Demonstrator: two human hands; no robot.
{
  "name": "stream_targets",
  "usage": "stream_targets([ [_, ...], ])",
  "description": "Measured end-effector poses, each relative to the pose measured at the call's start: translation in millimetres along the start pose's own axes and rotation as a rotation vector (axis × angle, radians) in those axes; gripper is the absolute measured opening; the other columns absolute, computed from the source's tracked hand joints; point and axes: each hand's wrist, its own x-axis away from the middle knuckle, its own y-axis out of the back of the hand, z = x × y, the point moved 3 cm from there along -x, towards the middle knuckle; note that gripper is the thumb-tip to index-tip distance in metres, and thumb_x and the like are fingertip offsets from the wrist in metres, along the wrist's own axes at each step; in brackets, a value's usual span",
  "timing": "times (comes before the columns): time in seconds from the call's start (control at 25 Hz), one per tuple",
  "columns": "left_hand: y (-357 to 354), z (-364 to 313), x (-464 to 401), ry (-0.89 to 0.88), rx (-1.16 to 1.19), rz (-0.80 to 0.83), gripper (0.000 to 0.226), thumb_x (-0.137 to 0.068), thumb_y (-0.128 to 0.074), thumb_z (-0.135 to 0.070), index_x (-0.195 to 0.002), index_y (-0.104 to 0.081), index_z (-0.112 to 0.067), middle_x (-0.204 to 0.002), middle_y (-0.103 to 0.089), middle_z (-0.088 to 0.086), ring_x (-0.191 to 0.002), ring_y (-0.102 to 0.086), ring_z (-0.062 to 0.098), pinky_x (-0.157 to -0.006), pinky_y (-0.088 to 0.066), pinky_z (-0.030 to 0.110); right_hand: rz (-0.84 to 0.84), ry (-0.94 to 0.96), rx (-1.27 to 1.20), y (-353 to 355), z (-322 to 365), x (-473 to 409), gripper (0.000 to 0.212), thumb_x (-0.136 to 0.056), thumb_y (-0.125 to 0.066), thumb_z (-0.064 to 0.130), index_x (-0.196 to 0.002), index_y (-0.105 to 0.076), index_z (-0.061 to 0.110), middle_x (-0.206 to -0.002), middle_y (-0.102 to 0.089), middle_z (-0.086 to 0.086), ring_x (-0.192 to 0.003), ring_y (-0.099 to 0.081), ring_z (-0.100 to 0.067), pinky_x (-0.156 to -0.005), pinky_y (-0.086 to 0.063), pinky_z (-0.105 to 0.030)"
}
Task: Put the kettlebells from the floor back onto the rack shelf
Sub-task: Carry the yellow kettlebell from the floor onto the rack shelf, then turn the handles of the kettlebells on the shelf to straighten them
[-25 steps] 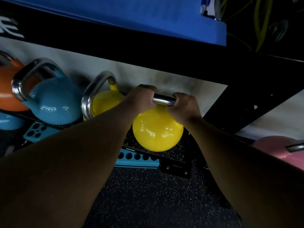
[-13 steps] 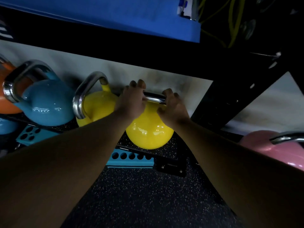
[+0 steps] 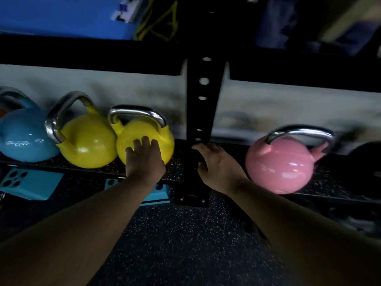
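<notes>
A yellow kettlebell [image 3: 156, 135] with a chrome handle stands upright on the low rack shelf [image 3: 177, 172], touching a second yellow kettlebell [image 3: 86, 145] on its left. My left hand [image 3: 144, 159] lies flat against the front of the right yellow one, fingers spread, not gripping. My right hand [image 3: 218, 166] is open beside the black rack upright [image 3: 203, 112], fingers touching its lower part. A blue kettlebell [image 3: 22, 137] stands further left, and a pink kettlebell [image 3: 282, 164] stands on the shelf to the right of the upright.
The floor [image 3: 185, 244] is dark speckled rubber. Teal blocks with holes [image 3: 26, 182] lie under the shelf. A blue mat [image 3: 61, 15] and yellow bands [image 3: 158, 21] sit on the upper shelf. A dark round object is at the far right.
Both hands have let go of the yellow kettlebell's handle; it now rests on the shelf. My left hand dropped to its body, my right hand moved right to the upright. The view shifted right.
</notes>
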Motion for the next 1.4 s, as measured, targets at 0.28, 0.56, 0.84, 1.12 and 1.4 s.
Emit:
stream_targets([
  [0.28,40.0,-218.7,47.5,-0.508,-0.032,-0.072,0.036,-0.085,-0.056,-0.027,-0.118,-0.055,-0.015,-0.12,-0.058,0.009,-0.113,-0.053,0.03,-0.091,-0.042,0.041,-0.031,-0.136,0.297,101.3,-141.9,136.3,0.051,-0.08,-0.055,0.02,-0.131,-0.051,0.022,-0.114,-0.063,-0.009,-0.105,-0.057,-0.032,-0.086,-0.049,-0.04],
  [0.56,85.0,-413.9,108.4,-0.753,0.013,-0.11,0.032,-0.083,-0.054,-0.024,-0.114,-0.055,-0.019,-0.118,-0.057,0.004,-0.113,-0.051,0.027,-0.092,-0.039,0.04,-0.077,-0.379,0.44,215.4,-288.8,278.0,0.053,-0.079,-0.051,0.025,-0.132,-0.05,0.028,-0.126,-0.059,-0.004,-0.116,-0.053,-0.03,-0.096,-0.043,-0.04],
  [0.84,120.3,-558.4,91.0,-0.844,0.123,-0.168,0.032,-0.086,-0.053,-0.024,-0.116,-0.054,-0.014,-0.118,-0.057,0.008,-0.111,-0.051,0.031,-0.092,-0.04,0.043,-0.166,-0.536,0.527,286.1,-406.6,305.6,0.037,-0.083,-0.053,0.032,-0.119,-0.057,0.026,-0.117,-0.063,-0.008,-0.106,-0.056,-0.034,-0.084,-0.048,-0.043],
  [1.12,107.9,-660.0,33.9,-0.634,0.497,-0.044,0.046,-0.101,-0.035,-0.048,-0.133,-0.041,-0.017,-0.131,-0.049,0.014,-0.109,-0.054,0.036,-0.076,-0.046,0.045,-0.239,-0.602,0.364,313.8,-499.8,250.4,0.056,-0.093,-0.04,0.048,-0.144,-0.033,0.025,-0.135,-0.045,-0.014,-0.12,-0.047,-0.038,-0.095,-0.046,-0.05],
  [1.4,68.7,-708.7,46.8,-0.228,0.932,0.022,0.06,-0.095,-0.03,-0.062,-0.143,-0.03,-0.025,-0.142,-0.036,0.012,-0.121,-0.043,0.04,-0.077,-0.039,0.038,-0.203,-0.541,0.062,306.0,-547.0,223.5,0.047,-0.098,-0.035,0.054,-0.131,-0.041,0.02,-0.127,-0.049,-0.019,-0.118,-0.048,-0.041,-0.096,-0.044,-0.05],
])
